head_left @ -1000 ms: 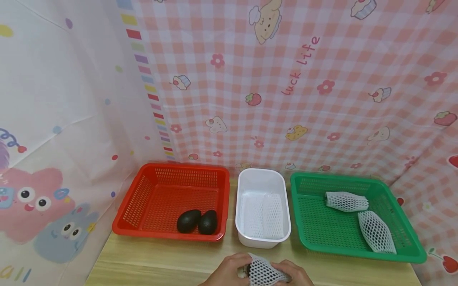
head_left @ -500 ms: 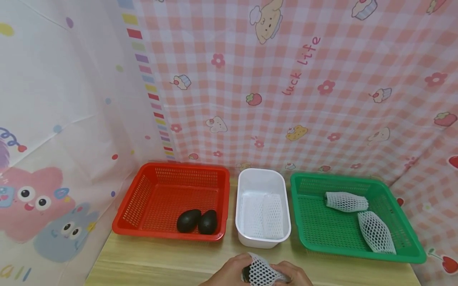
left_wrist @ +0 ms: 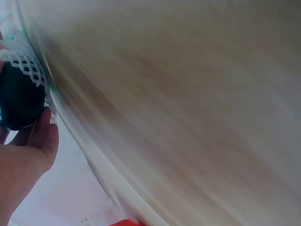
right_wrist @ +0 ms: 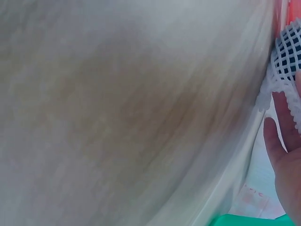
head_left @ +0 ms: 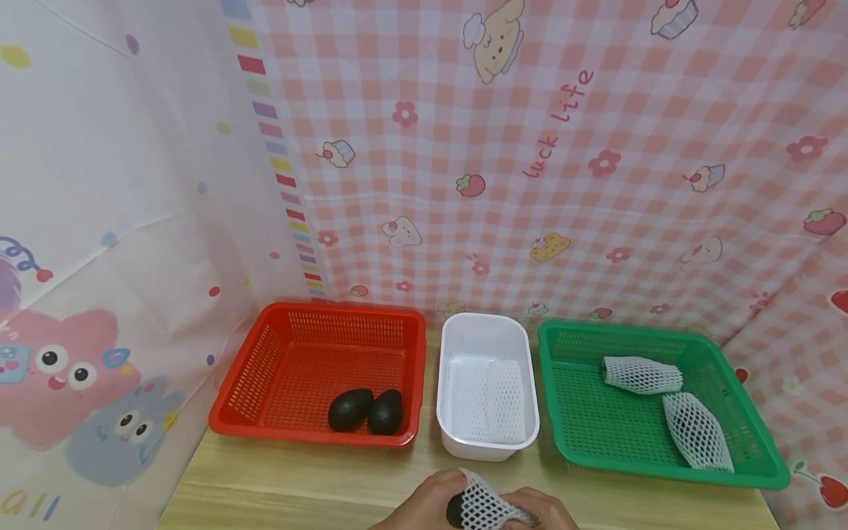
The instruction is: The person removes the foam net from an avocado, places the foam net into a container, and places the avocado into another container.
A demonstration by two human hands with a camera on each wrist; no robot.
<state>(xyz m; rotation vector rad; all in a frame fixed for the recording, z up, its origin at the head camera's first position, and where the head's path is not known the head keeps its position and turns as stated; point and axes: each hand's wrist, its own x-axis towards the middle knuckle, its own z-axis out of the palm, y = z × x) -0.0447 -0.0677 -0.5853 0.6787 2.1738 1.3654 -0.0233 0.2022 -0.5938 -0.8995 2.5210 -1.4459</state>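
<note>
Behind a pale wood-grain tabletop (head_left: 318,471), a pink-and-white checked cloth backdrop (head_left: 437,147) printed with strawberries, cupcakes and the words "luck life" fills most of the scene, meeting a white cloth with cartoon figures (head_left: 119,221) at left. A red slotted plastic basket (head_left: 291,383) and a green slotted plastic basket (head_left: 583,419) flank an oblong white plastic tub (head_left: 486,450). Before the tub, at the near edge of view, a person's left hand (head_left: 427,504) curls around a dark, smooth, rounded avocado (head_left: 454,511), its bare end showing on that side, while the right hand (head_left: 546,508) pinches the narrowed end of the white foam net sleeve (head_left: 486,504) partly covering the fruit. Two bulging white net-covered bundles, one lying crosswise (head_left: 642,375) and one slanted (head_left: 698,431), occupy the green basket. Flattened white foam nets (head_left: 506,401) lie inside the tub. Two bare blackish oval avocados (head_left: 350,410) sit side by side at the red basket's front right.
</note>
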